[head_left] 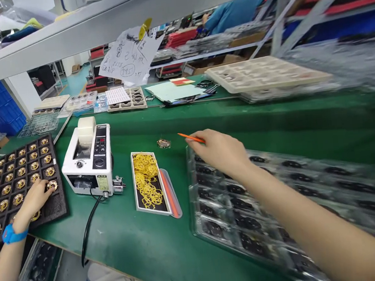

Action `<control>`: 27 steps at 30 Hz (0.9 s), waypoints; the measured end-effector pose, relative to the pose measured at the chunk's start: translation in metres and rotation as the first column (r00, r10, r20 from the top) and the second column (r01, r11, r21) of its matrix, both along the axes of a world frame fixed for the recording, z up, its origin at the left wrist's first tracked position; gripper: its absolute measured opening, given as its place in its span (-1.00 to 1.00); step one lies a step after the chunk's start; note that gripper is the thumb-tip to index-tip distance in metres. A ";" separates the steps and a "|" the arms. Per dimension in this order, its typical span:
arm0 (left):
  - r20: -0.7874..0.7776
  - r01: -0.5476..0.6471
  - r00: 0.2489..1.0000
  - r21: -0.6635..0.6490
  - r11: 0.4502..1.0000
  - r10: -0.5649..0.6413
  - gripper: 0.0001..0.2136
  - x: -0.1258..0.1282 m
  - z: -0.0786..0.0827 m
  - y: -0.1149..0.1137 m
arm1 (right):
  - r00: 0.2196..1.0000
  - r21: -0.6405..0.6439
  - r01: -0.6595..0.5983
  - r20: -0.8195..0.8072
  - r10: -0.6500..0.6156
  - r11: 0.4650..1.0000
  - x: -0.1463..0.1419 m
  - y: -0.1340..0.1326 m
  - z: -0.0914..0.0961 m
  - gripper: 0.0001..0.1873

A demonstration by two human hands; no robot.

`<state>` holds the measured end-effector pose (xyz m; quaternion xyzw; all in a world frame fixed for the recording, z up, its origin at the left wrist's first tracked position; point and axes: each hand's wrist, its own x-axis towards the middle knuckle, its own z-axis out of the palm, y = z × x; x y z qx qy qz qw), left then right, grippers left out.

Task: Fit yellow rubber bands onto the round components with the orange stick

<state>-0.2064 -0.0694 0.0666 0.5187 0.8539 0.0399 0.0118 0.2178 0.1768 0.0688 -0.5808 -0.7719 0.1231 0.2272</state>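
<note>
On the left, my left hand [36, 198] reaches over a black compartment tray [62, 198] of gold-coloured watch cases. Its fingers close on one watch case [52, 185] at the tray's right side. My right hand [219, 149] grips a thin orange pointed stick [190, 137], its tip toward the left. Just beyond that tip, a single round metal watch part [164, 143] lies on the green table [123, 232]. Under my right forearm is a clear plastic tray [196, 226] with black round parts in its pockets.
A white tape dispenser [72, 167] with a trailing black cable [87, 230] stands between the left tray and a white box [134, 183] of yellow rings [146, 174]. Clipboards [173, 91] and beige trays [260, 72] lie at the back, below a shelf edge [100, 28].
</note>
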 end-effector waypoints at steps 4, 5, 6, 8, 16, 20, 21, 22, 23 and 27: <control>0.013 -0.004 1.000 0.044 0.999 0.003 -0.81 -0.004 0.009 0.006 | 0.988 -0.016 -0.006 -0.154 0.004 1.000 0.015 -0.031 0.004 -0.77; 0.000 -0.019 1.000 0.070 0.997 0.019 -0.82 -0.002 0.015 0.006 | 0.981 -0.024 -0.028 -0.195 0.023 0.999 0.018 -0.038 0.003 -0.73; -0.022 -0.046 0.999 0.122 0.991 0.049 -0.83 0.002 0.021 0.005 | 0.971 -0.031 -0.053 -0.236 0.044 0.998 0.020 -0.046 0.002 -0.67; -0.035 -0.095 0.993 0.317 0.944 0.112 -0.83 0.018 0.035 -0.001 | 0.950 -0.037 -0.101 -0.301 0.085 0.994 0.024 -0.060 -0.002 -0.47; 0.849 -0.115 0.257 0.500 0.858 -0.461 -0.75 0.174 0.050 0.001 | 0.660 -0.283 -0.345 -0.751 0.016 0.895 0.010 -0.102 -0.007 -0.26; 0.940 -0.051 -0.199 0.272 0.961 -0.277 -0.52 0.217 0.018 0.034 | 0.515 -0.247 -0.509 -0.855 0.062 0.825 -0.004 -0.124 -0.003 -0.30; 0.937 -0.073 -0.229 0.255 0.964 -0.265 -0.51 0.222 0.011 0.040 | 0.490 -0.217 -0.524 -0.868 0.084 0.824 -0.006 -0.129 -0.004 -0.35; 0.933 -0.094 -0.247 0.247 0.965 -0.262 -0.52 0.224 0.006 0.044 | 0.489 -0.198 -0.530 -0.866 0.106 0.824 -0.007 -0.133 -0.005 -0.40; 0.929 -0.112 -0.257 0.244 0.963 -0.265 -0.54 0.226 0.002 0.047 | 0.506 -0.192 -0.528 -0.853 0.125 0.827 -0.007 -0.138 -0.007 -0.46; 0.916 -0.149 -0.265 0.270 0.951 -0.302 -0.65 0.228 -0.006 0.049 | 0.591 -0.242 -0.475 -0.800 0.104 0.846 -0.009 -0.147 -0.016 -0.56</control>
